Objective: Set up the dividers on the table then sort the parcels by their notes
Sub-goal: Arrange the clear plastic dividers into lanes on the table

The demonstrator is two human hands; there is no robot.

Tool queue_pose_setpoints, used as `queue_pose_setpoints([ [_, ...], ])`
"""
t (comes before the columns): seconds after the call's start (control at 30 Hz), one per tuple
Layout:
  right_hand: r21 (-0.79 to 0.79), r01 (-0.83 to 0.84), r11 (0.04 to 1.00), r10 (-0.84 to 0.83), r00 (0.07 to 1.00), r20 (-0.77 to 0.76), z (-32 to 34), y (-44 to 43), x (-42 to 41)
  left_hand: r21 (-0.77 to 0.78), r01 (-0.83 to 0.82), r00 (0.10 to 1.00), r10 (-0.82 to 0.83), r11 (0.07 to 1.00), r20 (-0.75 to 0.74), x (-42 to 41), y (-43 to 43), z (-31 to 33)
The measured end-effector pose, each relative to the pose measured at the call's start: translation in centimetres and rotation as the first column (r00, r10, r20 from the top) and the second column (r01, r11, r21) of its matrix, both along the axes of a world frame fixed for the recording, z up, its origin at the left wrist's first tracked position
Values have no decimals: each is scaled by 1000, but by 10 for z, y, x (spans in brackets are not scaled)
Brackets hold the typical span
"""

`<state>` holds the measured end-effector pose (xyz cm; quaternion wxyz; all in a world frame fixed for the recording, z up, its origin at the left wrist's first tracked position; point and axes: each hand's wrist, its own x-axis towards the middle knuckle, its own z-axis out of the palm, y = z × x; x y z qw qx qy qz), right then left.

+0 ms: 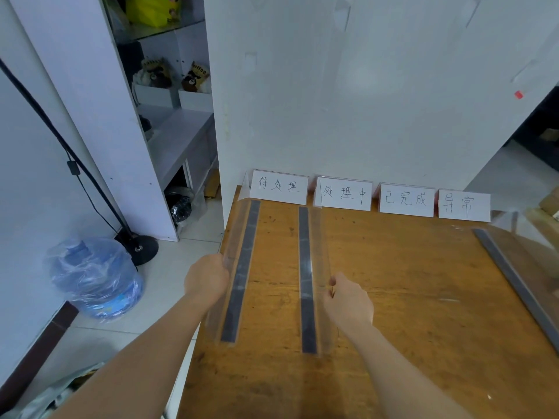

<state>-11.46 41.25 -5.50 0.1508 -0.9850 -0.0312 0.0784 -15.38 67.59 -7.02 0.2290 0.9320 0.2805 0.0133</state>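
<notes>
Left hand (207, 279) gripped left divider (240, 276) | right hand (349, 300) pinched second divider (307, 267) | both stood on surface (408, 282) | four label cards (343, 193) behind

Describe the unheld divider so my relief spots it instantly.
Start at the wooden table with four white label cards at its back. Near its right edge lies a clear divider with a dark strip. Unlike the other two, no hand touches it.

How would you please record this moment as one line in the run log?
phase: divider setup | left hand: grips left divider | right hand: holds second divider | third divider: far right | label cards: standing along back edge
</notes>
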Motion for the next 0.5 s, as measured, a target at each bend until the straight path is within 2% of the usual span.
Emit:
queue_pose_setpoints([
  [0.5,8,-18,1000,18,999,34,-2,-3,1,23,43,999,-43,999,12,-1,-4,-1],
])
